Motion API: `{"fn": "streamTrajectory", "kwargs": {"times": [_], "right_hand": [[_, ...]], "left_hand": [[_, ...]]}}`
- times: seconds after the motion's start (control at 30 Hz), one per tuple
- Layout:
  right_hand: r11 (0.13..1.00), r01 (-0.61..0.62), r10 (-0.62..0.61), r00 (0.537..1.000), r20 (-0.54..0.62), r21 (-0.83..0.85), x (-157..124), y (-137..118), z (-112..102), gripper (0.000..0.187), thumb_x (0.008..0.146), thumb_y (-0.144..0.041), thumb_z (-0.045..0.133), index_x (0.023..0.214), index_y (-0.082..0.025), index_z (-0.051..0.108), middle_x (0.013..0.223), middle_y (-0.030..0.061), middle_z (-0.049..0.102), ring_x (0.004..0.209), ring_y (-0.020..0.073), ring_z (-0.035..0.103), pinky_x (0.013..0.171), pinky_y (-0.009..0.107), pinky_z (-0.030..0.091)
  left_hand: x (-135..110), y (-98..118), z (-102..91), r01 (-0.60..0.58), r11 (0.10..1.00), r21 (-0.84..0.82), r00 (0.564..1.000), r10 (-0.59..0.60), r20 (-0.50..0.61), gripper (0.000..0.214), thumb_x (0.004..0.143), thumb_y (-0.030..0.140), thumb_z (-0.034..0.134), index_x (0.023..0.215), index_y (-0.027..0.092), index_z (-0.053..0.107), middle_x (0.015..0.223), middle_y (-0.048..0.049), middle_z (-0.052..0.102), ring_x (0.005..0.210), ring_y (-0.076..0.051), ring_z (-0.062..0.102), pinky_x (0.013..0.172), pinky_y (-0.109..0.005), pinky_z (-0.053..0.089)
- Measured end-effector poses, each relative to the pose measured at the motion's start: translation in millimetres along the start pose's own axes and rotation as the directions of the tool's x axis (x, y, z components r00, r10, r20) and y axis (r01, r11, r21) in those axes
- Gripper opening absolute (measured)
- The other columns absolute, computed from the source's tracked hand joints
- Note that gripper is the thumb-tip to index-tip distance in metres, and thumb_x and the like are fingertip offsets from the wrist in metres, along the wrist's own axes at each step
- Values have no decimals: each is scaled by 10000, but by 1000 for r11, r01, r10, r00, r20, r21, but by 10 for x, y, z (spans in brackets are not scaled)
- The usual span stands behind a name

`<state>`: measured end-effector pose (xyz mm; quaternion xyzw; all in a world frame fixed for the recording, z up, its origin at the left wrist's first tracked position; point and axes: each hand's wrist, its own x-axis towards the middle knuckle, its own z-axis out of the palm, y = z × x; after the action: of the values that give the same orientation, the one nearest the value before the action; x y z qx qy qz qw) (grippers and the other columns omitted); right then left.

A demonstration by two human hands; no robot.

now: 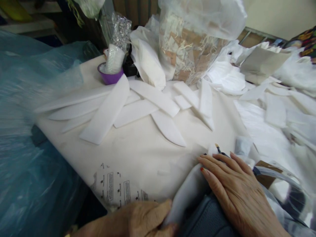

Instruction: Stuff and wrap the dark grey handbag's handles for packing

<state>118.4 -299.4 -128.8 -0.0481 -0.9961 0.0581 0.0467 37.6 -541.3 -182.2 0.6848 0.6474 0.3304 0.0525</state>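
A dark blue bag (208,219) with a grained, leather-like surface lies at the bottom of the view, partly hidden by my hands. Along its left side runs a white foam strip (189,189). My left hand (150,219), slightly blurred, pinches the strip's near end between thumb and fingers. My right hand (234,184) lies flat over the bag and the strip's far end, its fingers stretched out together. A small gold-tipped dark piece (218,148) sticks out just beyond those fingers. To the right of this hand is a handle-like curved part (276,174) in clear wrapping, beside a brown tag (265,176).
Several white foam pieces (106,112) lie across the pale table cover (138,144). Behind them stand a purple tape roll (111,77) and a clear bag of scraps (190,49). Bluish plastic sheeting (37,148) hangs at left; white packing material (266,131) covers the right.
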Motion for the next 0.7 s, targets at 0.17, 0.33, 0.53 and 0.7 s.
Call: {"fn": "streamTrajectory", "kwargs": {"times": [0.17, 0.33, 0.53, 0.7], "right_hand": [[998, 51, -51, 999, 4, -27, -3, 24, -11, 351, 962, -338, 306, 1089, -239, 618, 1091, -14, 692, 1045, 233, 565, 1006, 473, 271], [999, 41, -41, 999, 15, -8, 19, 5, -20, 337, 959, -320, 319, 1118, -247, 606, 1096, -22, 687, 1062, 224, 548, 1019, 459, 251], [994, -57, 53, 998, 42, 95, 41, -31, -30, 309, 952, -300, 339, 1065, -301, 626, 1086, -63, 686, 1076, 192, 536, 1043, 433, 237], [984, -113, 102, 991, 81, 141, 63, -71, -48, 260, 938, -292, 377, 930, -301, 637, 1060, -75, 689, 1066, 183, 533, 1048, 427, 214]], "left_hand": [[540, -115, -326, -199, 979, 39, 925, 174, 339, 130, 750, 159, 672, 681, 150, 562, 589, 31, 456, 512, -115, 383, 435, -267, 345], [657, -175, -184, -243, 967, -75, 947, 254, 199, 344, 725, 155, 719, 488, 154, 469, 527, 34, 397, 538, -113, 335, 454, -262, 302], [669, -58, 212, 367, 885, -288, 920, -298, 255, 390, 675, 111, 681, 442, 168, 374, 538, 45, 373, 499, -92, 305, 423, -255, 206], [861, 9, 183, 888, 284, -363, 450, -700, 554, 378, 571, 20, 599, 411, 171, 291, 510, 57, 327, 511, -80, 318, 454, -253, 170]]}}
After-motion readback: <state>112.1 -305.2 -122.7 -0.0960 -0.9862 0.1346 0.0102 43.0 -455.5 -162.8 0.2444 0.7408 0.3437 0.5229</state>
